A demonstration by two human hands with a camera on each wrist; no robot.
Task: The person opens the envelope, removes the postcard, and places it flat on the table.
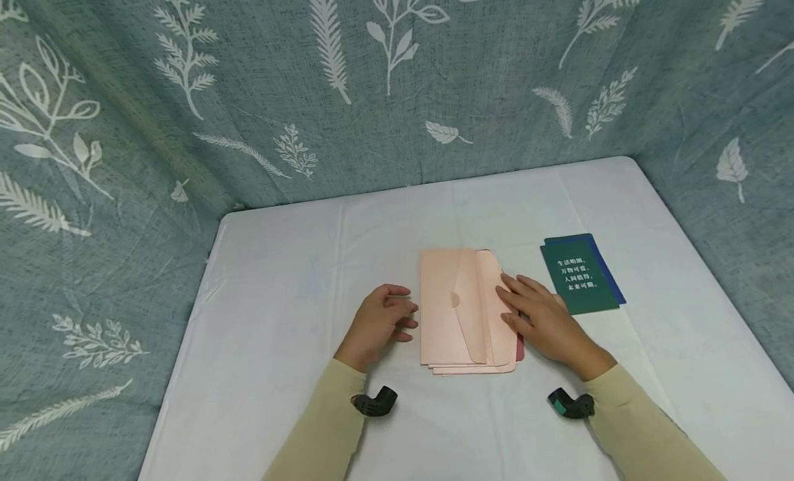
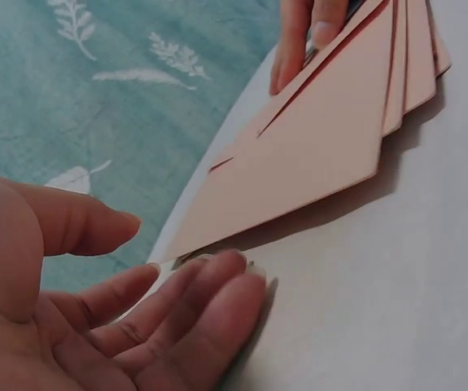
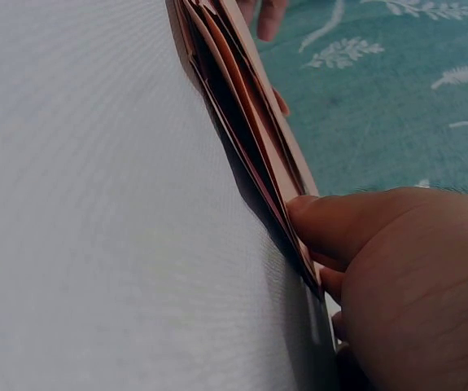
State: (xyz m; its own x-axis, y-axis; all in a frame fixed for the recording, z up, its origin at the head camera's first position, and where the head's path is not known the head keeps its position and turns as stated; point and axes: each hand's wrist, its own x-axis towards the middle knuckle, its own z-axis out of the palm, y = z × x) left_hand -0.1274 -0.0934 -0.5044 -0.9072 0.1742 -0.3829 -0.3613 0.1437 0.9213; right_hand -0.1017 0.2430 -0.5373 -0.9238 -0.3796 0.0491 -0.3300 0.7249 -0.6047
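Observation:
A stack of pale pink envelopes (image 1: 443,309) lies on the white table, the top one with its flap to the right. Something dark red (image 1: 520,349) peeks out at the stack's right edge. Over the stack's right side rests my right hand (image 1: 548,322), its fingers fairly straight. In the right wrist view, the right thumb (image 3: 323,224) touches the edge of the layered envelopes (image 3: 258,122). Just left of the stack, my left hand (image 1: 378,322) holds nothing, its fingers loosely bent. The left wrist view shows its fingertips close to the envelopes' corner (image 2: 315,138); contact is unclear.
Right of the stack lies a dark green card (image 1: 579,274) with white writing, over a blue card (image 1: 608,267). A green curtain (image 1: 384,123) with white leaf prints hangs behind and beside the white-covered table (image 1: 279,295).

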